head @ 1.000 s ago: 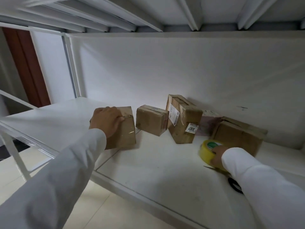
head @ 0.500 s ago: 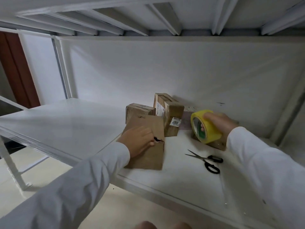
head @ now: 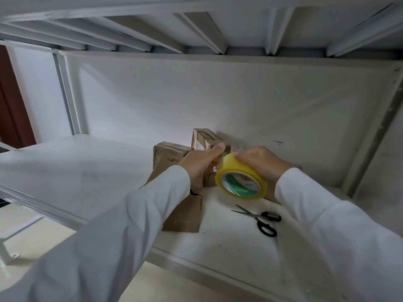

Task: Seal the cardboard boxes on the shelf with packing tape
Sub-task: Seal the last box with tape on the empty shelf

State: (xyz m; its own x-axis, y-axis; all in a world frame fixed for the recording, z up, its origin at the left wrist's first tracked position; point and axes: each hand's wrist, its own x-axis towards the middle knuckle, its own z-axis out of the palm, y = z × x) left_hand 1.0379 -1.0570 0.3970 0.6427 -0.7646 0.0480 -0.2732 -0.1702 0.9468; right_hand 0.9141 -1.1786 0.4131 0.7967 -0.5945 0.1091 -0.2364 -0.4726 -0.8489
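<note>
Both hands — left hand (head: 201, 164), right hand (head: 260, 163) — on tape roll (head: 242, 178)

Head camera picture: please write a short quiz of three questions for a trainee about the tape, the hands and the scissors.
1. True or false: the scissors lie on the shelf, untouched.
2. Which hand grips the yellow tape roll from above?
A. left hand
B. right hand
C. neither
3. Fill in: the nearest cardboard box lies partly under the ____ sleeve.

Key:
1. True
2. B, right hand; the left hand touches the roll's edge.
3. left
</note>
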